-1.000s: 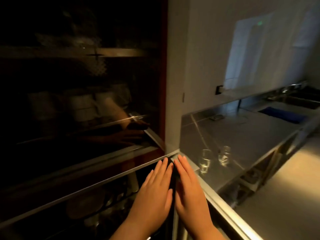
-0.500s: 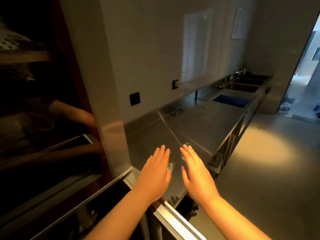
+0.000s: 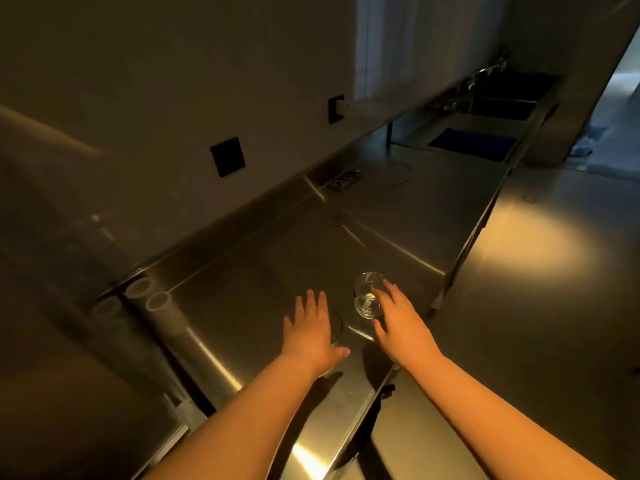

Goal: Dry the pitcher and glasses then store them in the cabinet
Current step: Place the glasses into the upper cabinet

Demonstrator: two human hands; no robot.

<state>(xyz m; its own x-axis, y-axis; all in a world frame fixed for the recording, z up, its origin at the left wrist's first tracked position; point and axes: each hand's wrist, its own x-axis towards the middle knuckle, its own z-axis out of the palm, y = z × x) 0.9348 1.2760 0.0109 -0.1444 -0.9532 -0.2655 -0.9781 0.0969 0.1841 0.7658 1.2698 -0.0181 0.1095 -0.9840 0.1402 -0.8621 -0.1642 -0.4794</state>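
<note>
Near the front edge of the steel bench [image 3: 263, 258], the spread left hand [image 3: 311, 329] hides a barely visible second glass [image 3: 336, 325], while the right hand [image 3: 398, 322], fingers loose, touches the clear round drinking glass [image 3: 367, 295].

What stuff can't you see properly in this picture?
Head view:
- Second glass: the left hand covers nearly all of it.
- Right hand grip: its fingers reach the clear glass, but whether they hold it is unclear.
- Sink: far off, dark, small.
- Blue cloth: too distant to identify surely.
- Cabinet and pitcher: out of frame.
</note>
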